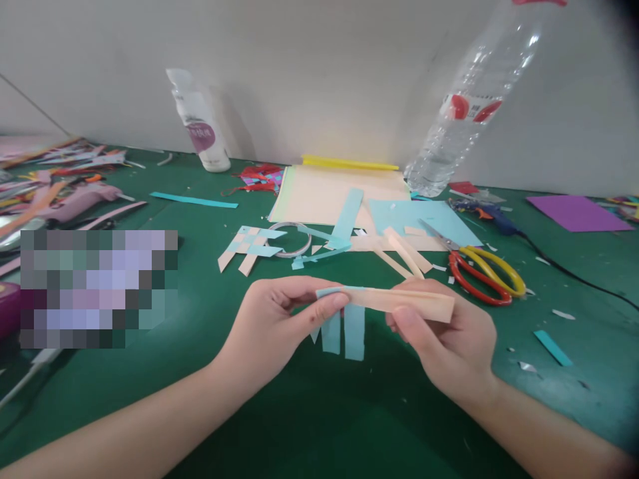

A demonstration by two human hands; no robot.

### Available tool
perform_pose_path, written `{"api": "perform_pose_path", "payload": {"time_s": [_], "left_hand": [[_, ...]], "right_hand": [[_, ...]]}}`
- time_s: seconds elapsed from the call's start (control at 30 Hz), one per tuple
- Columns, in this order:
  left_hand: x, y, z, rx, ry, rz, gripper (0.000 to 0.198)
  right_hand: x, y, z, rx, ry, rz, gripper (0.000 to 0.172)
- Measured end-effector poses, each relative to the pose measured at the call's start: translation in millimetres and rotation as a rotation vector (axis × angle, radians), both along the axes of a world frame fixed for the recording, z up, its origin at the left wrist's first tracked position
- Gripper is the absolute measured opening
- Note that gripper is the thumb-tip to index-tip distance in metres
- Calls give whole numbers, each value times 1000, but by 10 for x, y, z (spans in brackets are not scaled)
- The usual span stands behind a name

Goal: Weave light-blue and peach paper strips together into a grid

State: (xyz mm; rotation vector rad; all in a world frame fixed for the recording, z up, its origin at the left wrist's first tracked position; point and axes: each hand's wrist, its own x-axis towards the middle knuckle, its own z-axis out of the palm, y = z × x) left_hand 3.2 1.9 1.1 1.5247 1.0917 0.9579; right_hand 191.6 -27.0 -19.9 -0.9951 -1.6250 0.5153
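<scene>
L hand: forearm slants up from lower L; thumb on near side, fingers bent behind.
L grip: pinched closed on the L end of the peach strip, thumb tip just under its top edge.
R hand: forearm slants up from lower R; thumb angled up-L on near side, fingers curled behind.
R grip: closed on same strip, R of its middle; R end sticks out past the thumb.
Peach strip: up off the table, approx. horiz. btwn both hands, R end a bit lower; bit of blue along top at L end.
Blue strips: hang below the peach strip, btwn the hands, by L thumb.
Woven pc.: on table beyond L hand, blue + peach, loose ends out.
Tape: ring, right beside woven pc.
Scissors: beyond R hand, red + yellow handles, pts. up-L.
Glue gun: blue, behind scissors, cord off R.
Bottles: white one back L, clear one back R.
</scene>
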Motion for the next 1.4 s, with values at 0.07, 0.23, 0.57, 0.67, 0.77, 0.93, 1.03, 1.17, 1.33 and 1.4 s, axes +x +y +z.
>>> {"api": "perform_pose_path", "payload": {"time_s": [0.07,0.23,0.57,0.67,0.77,0.93,1.03,1.17,1.33,1.4], "left_hand": [[-1,12,-33,-75,-28,4,15],[14,57,-92,-239,-121,-24,19],[32,40,-57,-400,-161,-158,23],[41,46,-49,-428,-184,-124,29],[48,52,-27,-413,-171,-94,28],[54,60,-2,-383,-84,-88,23],[51,64,-19,-411,-100,-81,22],[34,73,-51,-455,-137,-100,25],[29,78,-57,-479,-156,-83,31],[34,76,-53,-504,-175,-81,31]], "right_hand": [[-7,17,-25,-101,48,111,4],[-56,52,-57,-347,74,163,7],[-75,83,-17,-469,216,138,10],[-59,111,-42,-480,234,147,12],[-46,125,-59,-496,240,155,12],[-42,128,-69,-536,237,155,19],[-46,134,-76,-564,267,209,17],[-41,144,-81,-592,301,250,32],[-22,158,-93,-567,293,247,30],[-18,162,-102,-572,293,245,30]]}}
